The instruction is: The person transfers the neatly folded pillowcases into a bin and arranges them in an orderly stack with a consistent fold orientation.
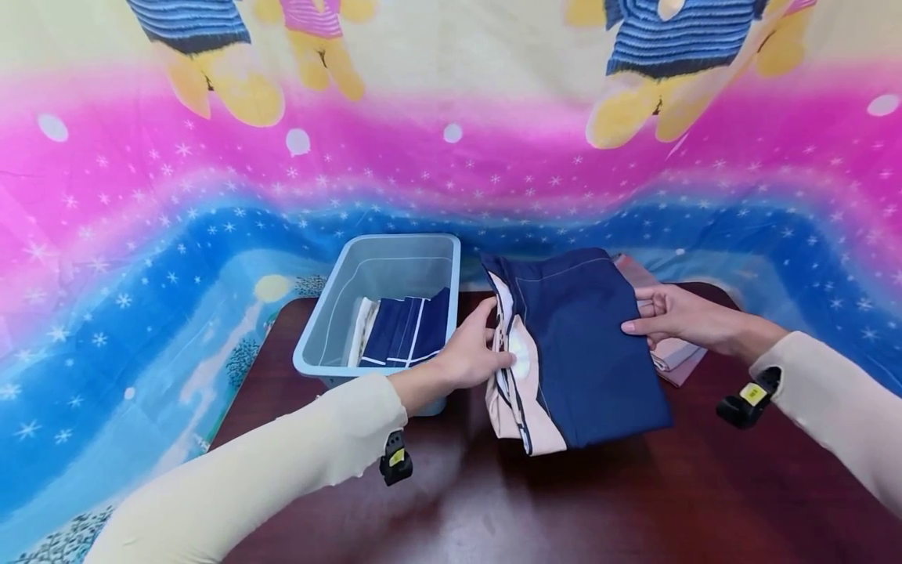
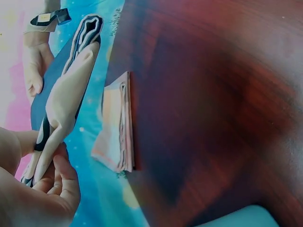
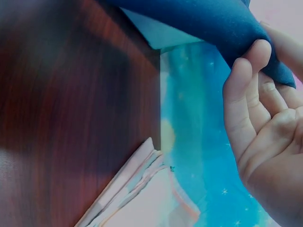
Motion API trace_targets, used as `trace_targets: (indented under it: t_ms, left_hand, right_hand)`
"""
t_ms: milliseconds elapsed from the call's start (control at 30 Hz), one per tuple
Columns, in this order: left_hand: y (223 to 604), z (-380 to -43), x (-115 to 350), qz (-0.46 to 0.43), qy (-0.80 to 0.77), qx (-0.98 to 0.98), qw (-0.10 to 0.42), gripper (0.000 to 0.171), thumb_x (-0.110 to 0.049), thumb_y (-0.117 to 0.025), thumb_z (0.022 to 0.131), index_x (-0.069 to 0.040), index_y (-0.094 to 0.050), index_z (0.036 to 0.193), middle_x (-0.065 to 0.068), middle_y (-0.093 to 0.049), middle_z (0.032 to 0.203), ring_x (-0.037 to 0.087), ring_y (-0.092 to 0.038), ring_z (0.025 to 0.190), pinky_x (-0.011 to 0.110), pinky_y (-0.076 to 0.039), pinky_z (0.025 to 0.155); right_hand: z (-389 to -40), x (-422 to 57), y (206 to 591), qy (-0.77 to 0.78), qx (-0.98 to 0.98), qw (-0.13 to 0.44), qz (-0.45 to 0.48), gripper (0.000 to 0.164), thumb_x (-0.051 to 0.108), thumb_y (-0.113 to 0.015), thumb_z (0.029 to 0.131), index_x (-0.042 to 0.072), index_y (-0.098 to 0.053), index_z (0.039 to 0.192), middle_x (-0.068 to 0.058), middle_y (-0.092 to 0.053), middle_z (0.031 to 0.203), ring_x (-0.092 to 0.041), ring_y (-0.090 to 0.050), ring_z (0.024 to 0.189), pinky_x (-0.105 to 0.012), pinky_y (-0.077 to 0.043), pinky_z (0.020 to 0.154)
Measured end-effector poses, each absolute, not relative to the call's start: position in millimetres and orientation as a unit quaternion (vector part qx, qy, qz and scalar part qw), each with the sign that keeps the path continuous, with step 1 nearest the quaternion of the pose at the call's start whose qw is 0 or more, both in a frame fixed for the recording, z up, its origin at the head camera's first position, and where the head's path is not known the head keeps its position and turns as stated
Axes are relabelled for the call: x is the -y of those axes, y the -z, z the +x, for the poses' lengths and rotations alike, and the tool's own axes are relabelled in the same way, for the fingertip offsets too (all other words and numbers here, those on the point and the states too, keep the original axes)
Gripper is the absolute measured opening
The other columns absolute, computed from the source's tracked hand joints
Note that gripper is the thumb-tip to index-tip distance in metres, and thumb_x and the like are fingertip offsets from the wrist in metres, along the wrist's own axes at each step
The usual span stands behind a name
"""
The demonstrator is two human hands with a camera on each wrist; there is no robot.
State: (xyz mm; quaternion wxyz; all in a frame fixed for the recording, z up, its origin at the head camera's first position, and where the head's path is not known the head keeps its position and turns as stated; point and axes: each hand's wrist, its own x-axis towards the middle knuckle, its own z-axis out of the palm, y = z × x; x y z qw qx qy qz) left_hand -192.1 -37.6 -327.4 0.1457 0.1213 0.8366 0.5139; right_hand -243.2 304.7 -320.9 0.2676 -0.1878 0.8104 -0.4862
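Observation:
A folded navy cloth (image 1: 592,352) with a pale pink inner side hangs above the table between both hands. My left hand (image 1: 468,352) grips its layered left edge, thumb on the near side and fingers behind. In the left wrist view, the pink fold (image 2: 71,94) bulges out over those fingers. The right hand (image 1: 672,317) pinches the opposite navy edge between thumb and fingers. From the right wrist, the fingertips (image 3: 260,52) show pressed against the navy fabric. Behind the cloth's right side lies a folded pinkish cloth (image 1: 680,356), partly hidden; its stacked layers (image 3: 147,189) show from the right wrist.
A light blue plastic bin (image 1: 395,270) stands at the back left of the dark wooden table (image 1: 458,501). Inside it, folded navy cloths with white stripes (image 1: 402,333) stand beside a whitish one (image 1: 361,330). A printed curtain (image 1: 493,168) borders the table's far side.

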Motion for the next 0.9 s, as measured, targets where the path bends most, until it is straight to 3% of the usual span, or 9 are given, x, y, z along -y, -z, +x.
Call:
trace_targets:
  t_ms: [200,367,633,800,900]
  left_hand:
    - [314,-194,47,0.133,-0.524,-0.823,0.175,0.091,0.0,-0.068,0.091,-0.014,-0.014,0.162,0.024,-0.063,0.136,0.03,-0.07,0.113,0.038,-0.057,0.094]
    - [306,-196,55,0.131,-0.524,-0.821,0.183,0.092,-0.001,-0.069,0.091,-0.015,-0.013,0.163,0.022,-0.062,0.138,0.029,-0.068,0.117,0.039,-0.056,0.097]
    - [293,-199,66,0.129,-0.515,-0.824,0.197,0.093,-0.001,-0.07,0.091,-0.017,-0.013,0.162,0.02,-0.069,0.129,0.028,-0.073,0.107,0.038,-0.058,0.093]
    - [286,-201,74,0.128,-0.501,-0.831,0.206,0.093,-0.001,-0.069,0.092,-0.018,-0.01,0.163,0.02,-0.064,0.138,0.029,-0.068,0.119,0.041,-0.054,0.102]
    - [283,-203,79,0.124,-0.496,-0.833,0.209,0.095,-0.002,-0.069,0.093,-0.019,-0.008,0.163,0.019,-0.062,0.14,0.028,-0.067,0.122,0.043,-0.05,0.107]
  right_hand:
    - [-243,-302,313,0.493,-0.8,0.27,-0.209,0.057,0.01,-0.055,0.104,-0.004,-0.03,0.153,0.004,-0.073,0.123,-0.016,-0.073,0.1,-0.038,-0.061,0.079]
    - [-244,-294,308,0.49,-0.809,0.262,-0.192,0.062,0.013,-0.058,0.103,-0.003,-0.027,0.155,0.006,-0.073,0.122,-0.014,-0.072,0.101,-0.037,-0.06,0.079]
    - [-244,-279,299,0.495,-0.809,0.254,-0.191,0.068,0.013,-0.059,0.102,-0.001,-0.023,0.158,0.009,-0.073,0.122,-0.013,-0.072,0.107,-0.038,-0.061,0.084]
    - [-242,-269,296,0.492,-0.818,0.236,-0.182,0.072,0.014,-0.062,0.101,-0.001,-0.022,0.159,-0.014,-0.064,0.138,-0.012,-0.071,0.108,-0.036,-0.06,0.082]
    - [-242,-264,294,0.481,-0.829,0.227,-0.173,0.079,0.017,-0.062,0.101,-0.003,-0.014,0.16,-0.029,-0.042,0.155,-0.027,-0.062,0.127,-0.033,-0.059,0.084]
